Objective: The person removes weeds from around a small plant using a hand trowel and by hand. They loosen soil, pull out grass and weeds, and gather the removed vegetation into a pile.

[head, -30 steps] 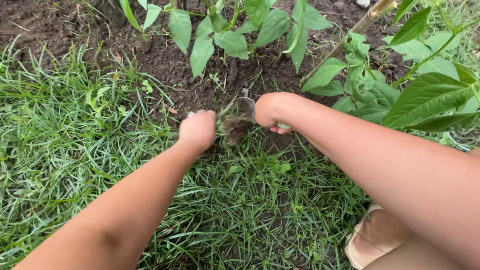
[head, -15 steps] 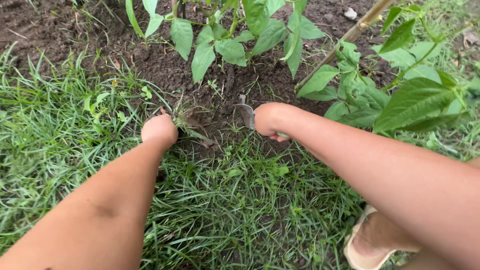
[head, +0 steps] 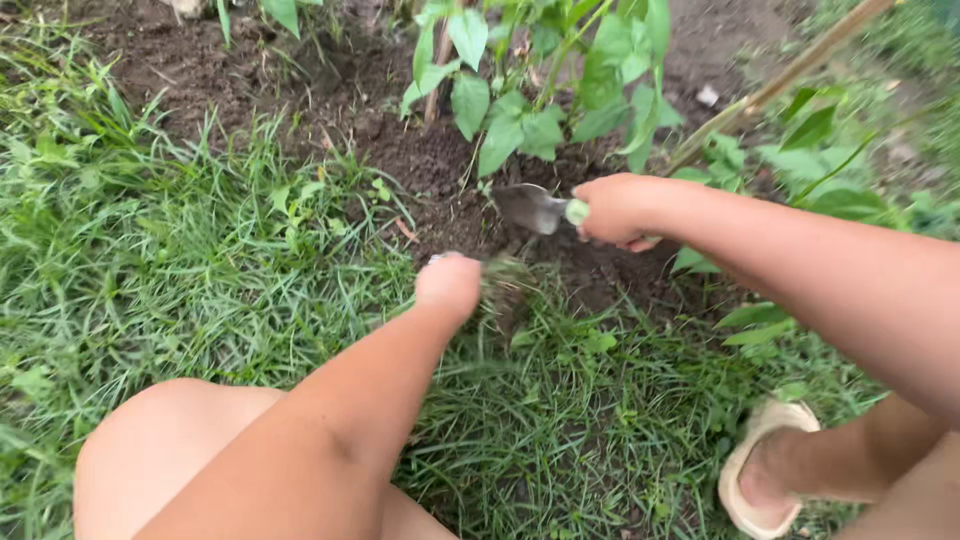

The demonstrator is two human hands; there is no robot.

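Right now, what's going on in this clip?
A person crouches at the edge of a garden bed. The left hand is closed on a grass tuft where the grass meets the soil. The right hand holds a trowel, blade just above the dirt, near a leafy plant.

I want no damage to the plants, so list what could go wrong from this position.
The trowel blade in the right hand hangs close to the leafy plant, so a deep dig might cut its roots or stem. The left hand grips a grass tuft just below the blade and could get nicked.
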